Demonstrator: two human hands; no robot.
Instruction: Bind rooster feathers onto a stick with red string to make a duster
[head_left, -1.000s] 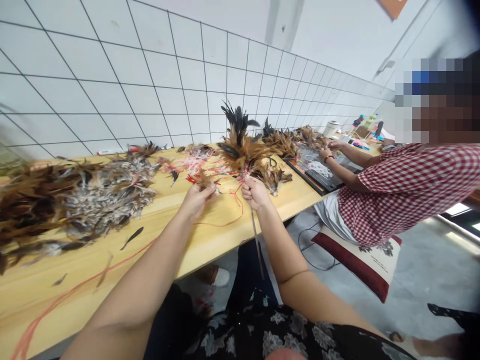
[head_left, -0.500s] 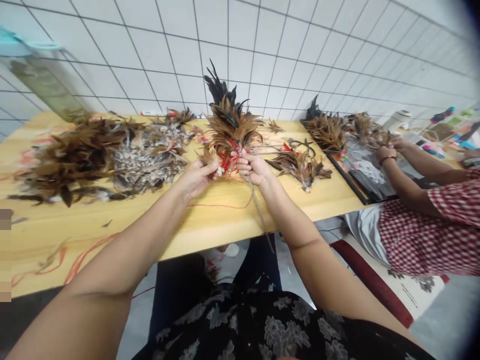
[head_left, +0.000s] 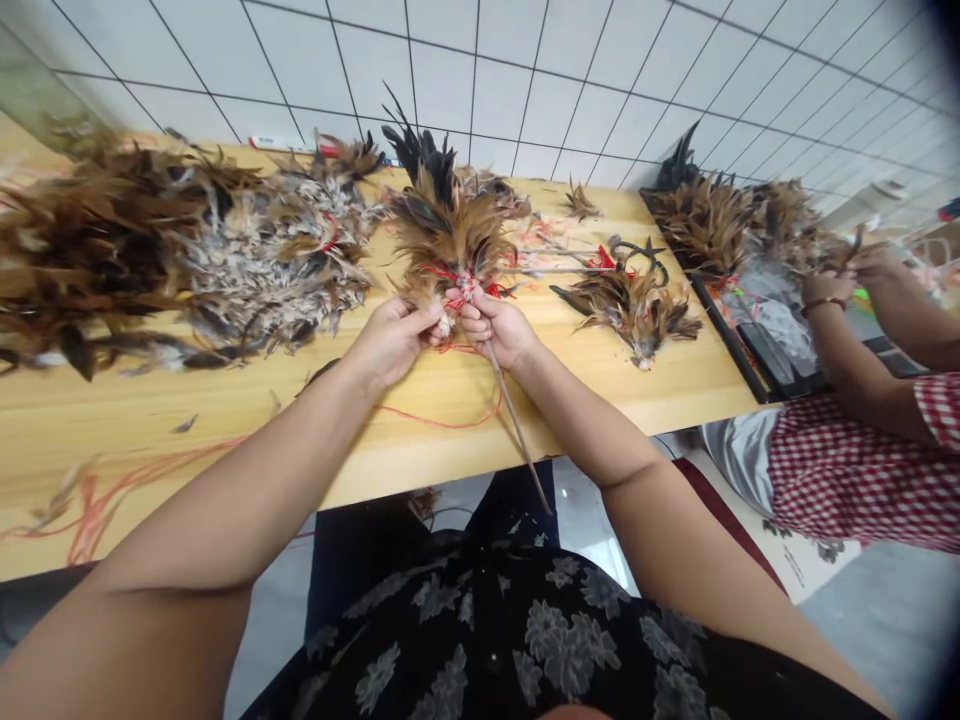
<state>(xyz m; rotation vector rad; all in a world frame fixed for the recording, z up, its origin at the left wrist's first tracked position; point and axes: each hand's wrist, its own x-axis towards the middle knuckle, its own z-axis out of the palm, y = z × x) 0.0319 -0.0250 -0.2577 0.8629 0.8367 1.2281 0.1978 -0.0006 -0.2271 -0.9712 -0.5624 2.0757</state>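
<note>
My right hand (head_left: 495, 328) is closed around a thin stick (head_left: 517, 430) that carries a fan of brown and black feathers (head_left: 442, 225) bound with red string (head_left: 454, 282). The stick's free end slants down past the table edge toward my lap. My left hand (head_left: 394, 338) pinches a small tuft of feathers (head_left: 426, 297) against the base of the bundle, right beside my right thumb. A loose red string (head_left: 442, 420) trails across the wooden table (head_left: 585, 370) under both hands.
A big heap of brown and grey feathers (head_left: 187, 250) lies on the left of the table. A smaller feather bunch (head_left: 637, 305) with black scissors (head_left: 637, 252) lies to the right. Another person in a red checked shirt (head_left: 862, 460) works at a dark tray (head_left: 750, 340) of feathers.
The view has tilted down and swung left. My hands have drawn closer together at the base of the feather bundle, my left hand bringing its tuft against the binding.
</note>
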